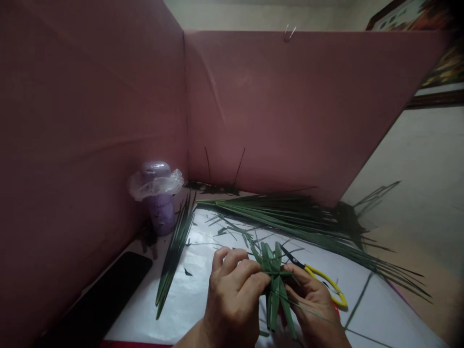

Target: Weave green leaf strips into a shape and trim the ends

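Between my two hands is a bundle of folded green palm leaf strips (273, 285), with looped ends at its top and loose ends hanging below. A thin strip crosses its middle. My left hand (235, 290) is closed on the bundle's left side, thumb and forefinger pinching near the crossing strip. On the other side my right hand (311, 299) grips the bundle's right edge, its fingers partly behind the leaves. Just behind my right hand lie scissors (328, 282) with yellow handles and dark blades.
A long palm frond (275, 215) spans the back of the white table surface (145, 309). More leaf strips (176, 251) lie at the left, beside a purple bottle (161, 212) wrapped in clear plastic and a dark flat object (108, 295). Pink panels (271, 106) stand behind and left.
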### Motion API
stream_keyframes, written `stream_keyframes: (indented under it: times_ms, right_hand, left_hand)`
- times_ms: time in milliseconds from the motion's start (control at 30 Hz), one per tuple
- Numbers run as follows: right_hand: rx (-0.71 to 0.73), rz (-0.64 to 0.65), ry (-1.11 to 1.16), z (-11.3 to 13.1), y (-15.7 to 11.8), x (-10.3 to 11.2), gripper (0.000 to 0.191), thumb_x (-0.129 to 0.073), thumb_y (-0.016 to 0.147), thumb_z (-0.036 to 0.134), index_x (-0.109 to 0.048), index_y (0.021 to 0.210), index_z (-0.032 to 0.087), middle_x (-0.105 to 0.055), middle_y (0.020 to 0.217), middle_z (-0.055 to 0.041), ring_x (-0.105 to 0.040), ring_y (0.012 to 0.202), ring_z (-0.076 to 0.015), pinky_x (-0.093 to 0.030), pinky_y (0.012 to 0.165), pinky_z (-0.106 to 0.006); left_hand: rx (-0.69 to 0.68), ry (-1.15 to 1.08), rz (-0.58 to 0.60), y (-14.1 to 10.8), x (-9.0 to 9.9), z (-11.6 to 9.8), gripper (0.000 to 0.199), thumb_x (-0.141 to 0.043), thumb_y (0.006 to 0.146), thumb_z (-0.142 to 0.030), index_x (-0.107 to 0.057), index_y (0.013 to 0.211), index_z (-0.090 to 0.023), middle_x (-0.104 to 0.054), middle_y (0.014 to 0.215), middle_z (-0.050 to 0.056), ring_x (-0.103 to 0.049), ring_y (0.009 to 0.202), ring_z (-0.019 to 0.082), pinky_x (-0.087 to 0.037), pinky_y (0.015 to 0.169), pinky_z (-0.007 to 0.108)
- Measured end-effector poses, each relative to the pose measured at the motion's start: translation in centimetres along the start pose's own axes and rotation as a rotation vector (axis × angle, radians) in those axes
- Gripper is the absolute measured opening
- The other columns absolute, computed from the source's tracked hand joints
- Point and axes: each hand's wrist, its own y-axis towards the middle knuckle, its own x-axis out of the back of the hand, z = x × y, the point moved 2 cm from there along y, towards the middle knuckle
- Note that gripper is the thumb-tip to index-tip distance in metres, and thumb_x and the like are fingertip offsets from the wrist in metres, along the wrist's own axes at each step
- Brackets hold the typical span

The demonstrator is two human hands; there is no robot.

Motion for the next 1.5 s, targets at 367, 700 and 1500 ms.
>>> stream_keyframes:
  times_ms: [367,700,1500]
  right_hand:
    - [0.000,-0.051,0.022,-0.7,-0.2,0.2,0.022,-0.080,0.059,0.027,-0.067,0.076,0.019,-0.059,0.067,-0.0004,-0.053,0.065,-0.0133,-0.046,0.055,-0.018]
    - [0.017,-0.092,-0.050,0.1,-0.2,-0.2,0.026,-0.081,0.056,0.033,-0.067,0.072,0.019,-0.060,0.064,-0.0007,-0.052,0.057,-0.0134,-0.044,0.050,-0.020]
    - [-0.001,-0.040,0.031,-0.2,-0.5,-0.4,0.023,-0.078,0.060,0.031,-0.062,0.069,0.017,-0.051,0.057,0.0024,-0.043,0.051,-0.0106,-0.039,0.049,-0.020]
  left_hand:
    - [-0.012,-0.001,0.019,0.1,0.0,0.1,0.018,-0.049,0.072,0.000,-0.060,0.074,-0.015,-0.063,0.066,0.004,-0.049,0.073,0.018,-0.031,0.071,0.037]
    - [-0.007,0.021,0.027,-0.1,0.0,0.0,0.018,-0.048,0.073,-0.001,-0.059,0.074,-0.015,-0.062,0.067,0.004,-0.049,0.072,0.018,-0.031,0.071,0.037]
    - [-0.039,0.071,0.017,0.3,0.2,-0.2,0.019,-0.047,0.078,-0.007,-0.062,0.073,-0.017,-0.064,0.068,0.003,-0.050,0.074,0.018,-0.031,0.074,0.036]
